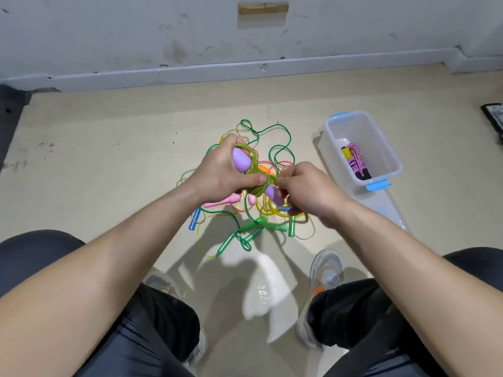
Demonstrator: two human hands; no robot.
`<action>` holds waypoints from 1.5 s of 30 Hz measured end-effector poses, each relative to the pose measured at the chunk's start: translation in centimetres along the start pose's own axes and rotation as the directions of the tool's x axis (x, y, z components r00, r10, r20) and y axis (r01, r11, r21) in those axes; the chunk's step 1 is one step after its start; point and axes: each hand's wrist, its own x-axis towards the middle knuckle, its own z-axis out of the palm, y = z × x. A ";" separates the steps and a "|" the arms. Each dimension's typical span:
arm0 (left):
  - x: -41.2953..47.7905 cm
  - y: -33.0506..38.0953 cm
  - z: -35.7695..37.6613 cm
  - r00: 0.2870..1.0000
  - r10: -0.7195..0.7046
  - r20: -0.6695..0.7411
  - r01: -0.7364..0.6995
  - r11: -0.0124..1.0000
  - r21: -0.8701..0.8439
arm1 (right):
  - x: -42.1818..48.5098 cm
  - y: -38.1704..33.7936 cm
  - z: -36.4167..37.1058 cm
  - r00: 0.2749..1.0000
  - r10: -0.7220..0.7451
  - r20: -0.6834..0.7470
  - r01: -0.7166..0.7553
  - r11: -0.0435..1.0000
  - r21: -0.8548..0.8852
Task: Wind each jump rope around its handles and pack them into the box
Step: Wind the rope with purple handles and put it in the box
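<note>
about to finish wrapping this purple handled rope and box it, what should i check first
1. The left hand holds the purple handles: ok.
2. The green cord is wound round them: ok.
3. Its end is secured under the right hand: cannot tell, fingers hide it.
4. It is free of the floor pile: cannot tell.
5. The box is open, with room beside the wound rope inside: ok.

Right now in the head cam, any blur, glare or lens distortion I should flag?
Head view: right hand looks slightly motion-smeared, left hand and purple-handled rope sharper; fisheye bows the baseboard; overlapping arm shadows on the floor below the rope pile, plus a bright washed-out patch between the shoes.
</note>
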 end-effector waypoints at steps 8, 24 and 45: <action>-0.7 0.5 1.4 0.948 -0.212 -0.239 0.085 0.888 -0.451 | -2.3 1.5 6.3 0.888 -0.323 -0.328 0.318 0.946 -0.069; -0.5 1.7 -2.1 0.970 -0.057 0.238 0.195 0.768 -0.610 | 1.2 3.0 -1.7 0.926 -0.349 0.145 0.349 0.937 0.028; 0.2 0.0 -0.9 0.994 -0.096 0.058 0.107 0.964 -0.244 | 0.8 0.1 -3.0 0.986 -0.073 0.152 0.071 0.997 0.019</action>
